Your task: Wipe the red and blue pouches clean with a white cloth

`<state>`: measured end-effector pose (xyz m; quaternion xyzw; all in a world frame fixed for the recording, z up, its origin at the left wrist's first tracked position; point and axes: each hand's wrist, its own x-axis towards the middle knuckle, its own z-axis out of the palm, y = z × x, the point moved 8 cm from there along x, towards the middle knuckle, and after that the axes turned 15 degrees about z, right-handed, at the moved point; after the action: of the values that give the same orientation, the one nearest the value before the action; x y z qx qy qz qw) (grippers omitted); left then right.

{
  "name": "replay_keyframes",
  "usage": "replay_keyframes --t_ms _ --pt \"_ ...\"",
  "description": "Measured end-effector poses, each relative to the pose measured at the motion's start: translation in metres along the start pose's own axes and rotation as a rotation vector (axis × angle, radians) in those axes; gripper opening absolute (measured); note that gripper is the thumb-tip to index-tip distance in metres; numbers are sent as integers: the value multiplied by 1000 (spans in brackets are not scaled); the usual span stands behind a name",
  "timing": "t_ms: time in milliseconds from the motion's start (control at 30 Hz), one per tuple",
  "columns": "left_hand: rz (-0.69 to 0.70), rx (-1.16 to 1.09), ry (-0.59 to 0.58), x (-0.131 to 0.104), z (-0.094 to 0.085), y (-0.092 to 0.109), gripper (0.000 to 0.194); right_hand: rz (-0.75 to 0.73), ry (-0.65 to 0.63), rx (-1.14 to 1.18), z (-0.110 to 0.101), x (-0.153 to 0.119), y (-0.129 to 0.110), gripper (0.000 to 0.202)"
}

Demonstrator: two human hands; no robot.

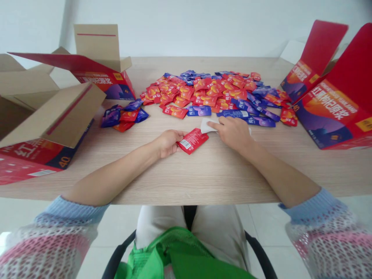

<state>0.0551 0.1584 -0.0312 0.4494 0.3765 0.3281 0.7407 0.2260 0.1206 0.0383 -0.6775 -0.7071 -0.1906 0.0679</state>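
Note:
My left hand [170, 143] is closed on the left end of a red sachet [193, 141], whose barcode and printed text face up. In my right hand [234, 131] is a white tissue [207, 126], its front edge touching or just over the sachet's upper right corner. The right index finger points left along the tissue. Just beyond my hands lies a big pile of red sachets [200, 93] mixed with purple sachets [255, 105]. One purple sachet [199, 111] lies at the pile's near edge.
A small heap of red and purple sachets [124, 115] lies left of the pile. Open cartons stand at the left: a near carton [43, 155] and a far carton [122, 83]. Two more red cartons [334, 112] stand at the right. The table's front edge [186, 199] is near my lap.

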Motion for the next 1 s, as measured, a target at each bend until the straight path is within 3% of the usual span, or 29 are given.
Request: replay_keyframes --t_ms 100,200,367,467,600,767,900,1000 --pt "-49 40 -17 2 -1 -2 34 35 75 53 -11 -6 -9 42" --pt "19 20 15 5 -2 0 31 3 17 79 -6 -10 -26 42" --pt "243 -80 96 6 -3 8 36 -159 -8 120 0 -18 -50 47" --pt "246 -55 89 8 -3 6 41 -309 0 156 -4 -24 -61 48" --pt "221 -8 46 12 -5 7 41 -359 -77 227 -9 -27 -64 48" --pt "106 -26 -73 16 1 6 31 -345 -228 283 3 -22 -42 51" --pt "212 60 119 20 -6 9 31 -147 -143 152 12 -7 7 52" --pt "255 109 227 20 -9 8 34 4 -31 153 -2 0 31 55"
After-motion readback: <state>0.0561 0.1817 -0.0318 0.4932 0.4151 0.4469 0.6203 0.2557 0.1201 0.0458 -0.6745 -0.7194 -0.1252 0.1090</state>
